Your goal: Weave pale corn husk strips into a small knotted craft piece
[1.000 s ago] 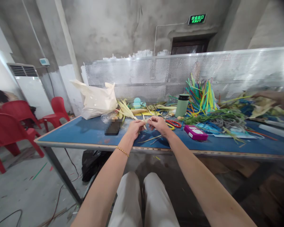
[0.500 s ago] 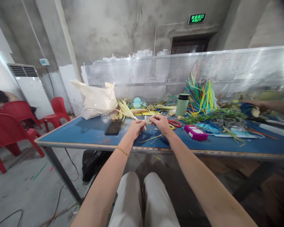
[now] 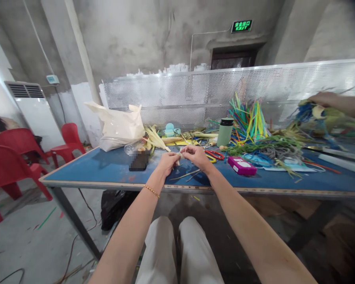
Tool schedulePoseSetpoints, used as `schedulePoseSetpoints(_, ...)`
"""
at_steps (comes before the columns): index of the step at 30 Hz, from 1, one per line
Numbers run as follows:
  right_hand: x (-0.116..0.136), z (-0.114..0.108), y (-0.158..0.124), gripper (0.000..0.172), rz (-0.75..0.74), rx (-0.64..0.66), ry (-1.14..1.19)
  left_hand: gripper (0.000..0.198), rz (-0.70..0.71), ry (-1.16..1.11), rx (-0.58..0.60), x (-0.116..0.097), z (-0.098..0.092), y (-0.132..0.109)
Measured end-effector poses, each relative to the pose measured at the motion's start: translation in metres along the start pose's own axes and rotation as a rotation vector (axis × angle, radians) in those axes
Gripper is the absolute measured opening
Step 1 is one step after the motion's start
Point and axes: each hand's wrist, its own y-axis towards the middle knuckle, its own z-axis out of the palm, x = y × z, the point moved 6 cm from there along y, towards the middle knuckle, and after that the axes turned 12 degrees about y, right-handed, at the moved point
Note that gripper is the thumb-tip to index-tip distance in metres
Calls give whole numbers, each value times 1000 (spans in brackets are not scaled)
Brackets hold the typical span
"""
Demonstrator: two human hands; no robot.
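I pinch the pale husk piece (image 3: 181,152) above the blue table (image 3: 106,167), my left hand (image 3: 169,162) seemingly steadying it so my right hand (image 3: 197,156), pinching its other side, can work. The husk bundle (image 3: 156,138) lies beyond, presumably within reach.

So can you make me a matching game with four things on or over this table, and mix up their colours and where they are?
Things:
1. small pale piece
2. upright bottle
3. big bag
4. little box

Clues:
A. purple with white marks
B. cream, at the left part of the table
C. held between the left hand and right hand
D. green with a black top

Right pairs: 1-C, 2-D, 3-B, 4-A
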Motion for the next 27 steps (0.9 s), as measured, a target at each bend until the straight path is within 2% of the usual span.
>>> schedulePoseSetpoints(4,-1,6,-1,21,54,87,125,19,14,-20,7,1,0,2)
schedulePoseSetpoints(9,-2,3,0,31,9,71,11,20,5,2,9,1,-1,2)
schedulePoseSetpoints(15,-1,-4,4,23,-215,-18,-164,18,13,40,11,-4,1,-4)
schedulePoseSetpoints(22,-17,-8,8,14,-136,-21,-208,19,14,49,9,-1,1,-1)
schedulePoseSetpoints(27,-12,-6,7,20,-222,-15,-321,19,12,47,9,3,1,2)
